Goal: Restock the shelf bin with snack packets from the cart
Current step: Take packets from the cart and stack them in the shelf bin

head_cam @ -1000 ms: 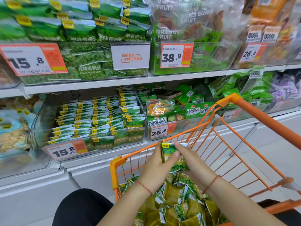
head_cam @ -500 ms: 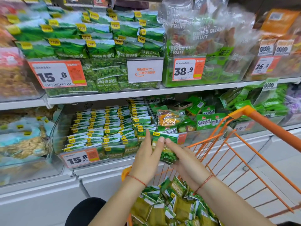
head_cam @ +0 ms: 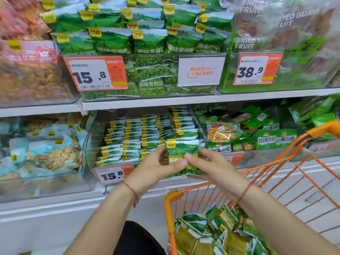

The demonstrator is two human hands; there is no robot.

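Observation:
A green snack packet (head_cam: 181, 151) with a yellow label is held upright between both hands, just in front of the clear shelf bin (head_cam: 88, 144) on the lower shelf. My left hand (head_cam: 156, 166) grips its left side, thumb across the front. On the right side, my right hand (head_cam: 209, 165) pinches the packet. The bin holds several rows of the same green packets (head_cam: 139, 137) standing on edge. More of these packets (head_cam: 217, 234) lie piled in the orange cart (head_cam: 170, 201) below my arms.
A price tag reading 15.8 (head_cam: 111, 174) fronts the bin. Above it sits a bin of larger green pea bags (head_cam: 147, 43). Dried guava bags (head_cam: 279, 34) stand at the upper right, mixed snack packs (head_cam: 266, 138) right of the bin, clear bins (head_cam: 46, 150) at left.
Both hands have lifted the packet up out of the cart and forward to the front of the lower shelf bin. The view has shifted nearer to the shelf.

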